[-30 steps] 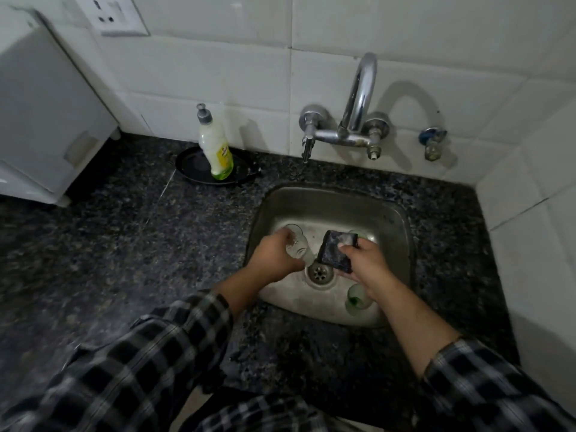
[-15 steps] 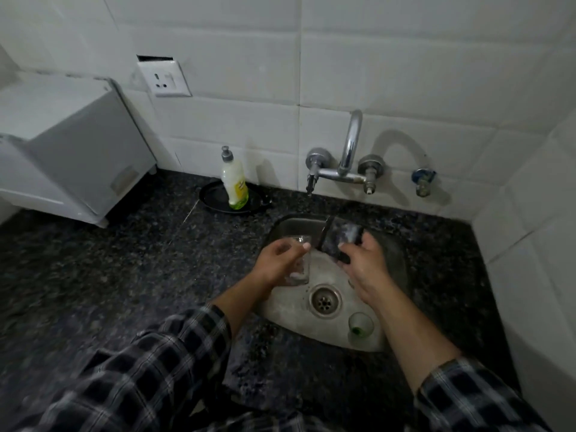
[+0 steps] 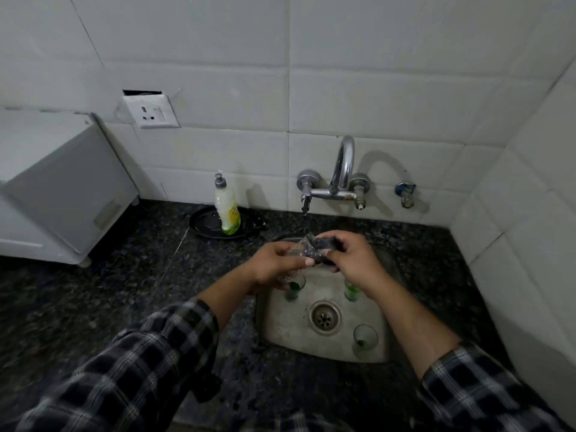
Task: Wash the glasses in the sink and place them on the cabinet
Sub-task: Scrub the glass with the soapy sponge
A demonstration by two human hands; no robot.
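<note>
Fingers of the left hand grip a clear glass over the sink, under water from the tap. Right hand fingers clutch a dark scrubber against it. Three more glasses stand in the sink, set in the dark bench.

Left hand gripping glass, right hand pressing scrubber, under tap

Dressed in a dark plaid shirt crossed by pale check lines. Sleeves pushed back to mid-forearm on both arms. Bare left hand and right hand, no gloves.
</note>
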